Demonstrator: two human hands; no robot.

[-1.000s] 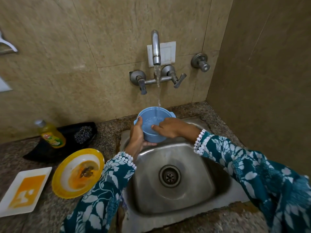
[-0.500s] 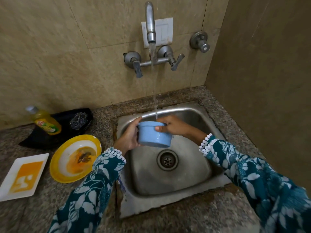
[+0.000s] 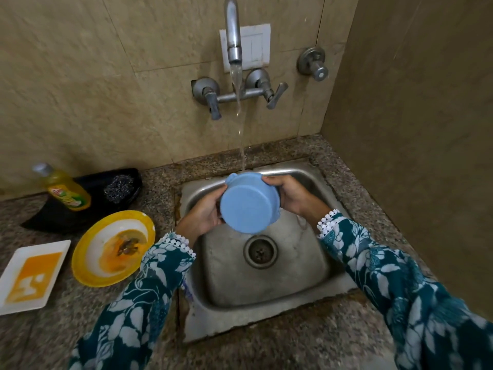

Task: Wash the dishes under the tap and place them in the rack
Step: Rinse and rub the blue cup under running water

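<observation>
Left hand [image 3: 204,213] and right hand [image 3: 292,194] grip 1 round, matte blue plastic bowl [image 3: 249,206], bottom up, over the steel sink [image 3: 266,279].

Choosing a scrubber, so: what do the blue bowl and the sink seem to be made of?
Blue bowl: probably plastic, with a matte, even colour and a moulded lug at the rim. Sink: looks like stainless steel, a dull grey sheen with water marks. Both hands, left and right, grip the bowl.

Beige tiled wall [image 3: 80,76] at 12 o'clock; plain brown side wall [image 3: 426,129] at 3 o'clock; speckled granite table [image 3: 306,351] below.
</observation>
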